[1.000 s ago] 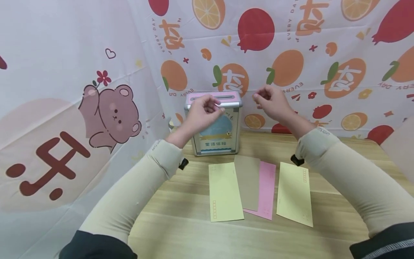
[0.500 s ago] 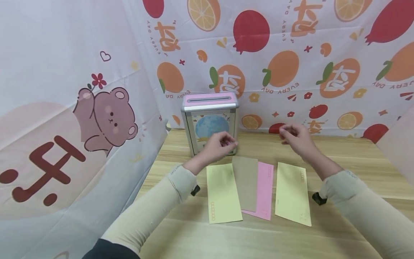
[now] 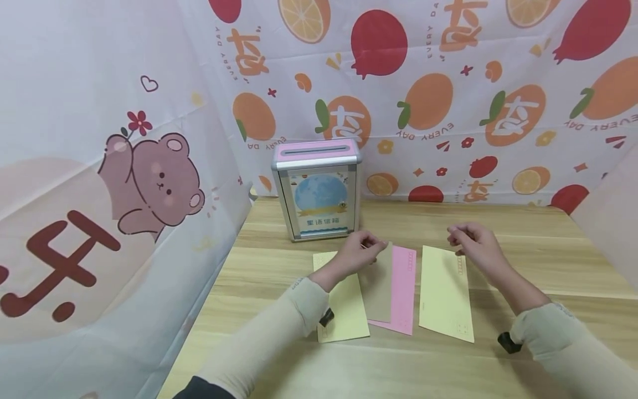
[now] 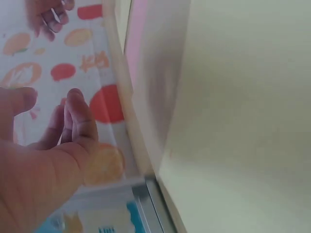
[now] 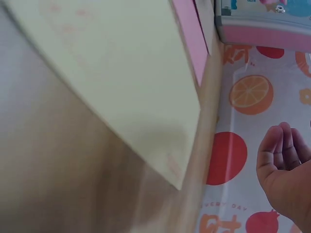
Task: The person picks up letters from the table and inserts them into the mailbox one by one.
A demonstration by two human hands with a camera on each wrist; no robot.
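Four-cornered paper envelopes lie on the wooden table: a yellow envelope (image 3: 349, 310) at left, a brown envelope (image 3: 377, 296) partly over a pink envelope (image 3: 405, 288), and a second yellow envelope (image 3: 443, 293) at right. My left hand (image 3: 351, 256) hovers over the upper part of the brown envelope, covering some of it. Its thumb and fingers are bent loosely with a gap between them in the left wrist view. My right hand (image 3: 477, 246) is above the top right corner of the right yellow envelope, fingers loosely curled. Nothing shows in its grasp in the right wrist view.
A metal-framed letter box (image 3: 324, 191) with a pink slotted top stands at the back of the table (image 3: 249, 288), behind the envelopes. Fruit-printed cloth (image 3: 423, 50) hangs behind it, and a bear-printed cloth (image 3: 75, 138) hangs at left.
Both hands have come down from the letter box's height to just above the envelopes. The left moved right and toward me, the right also moved right. The envelopes lie as before.
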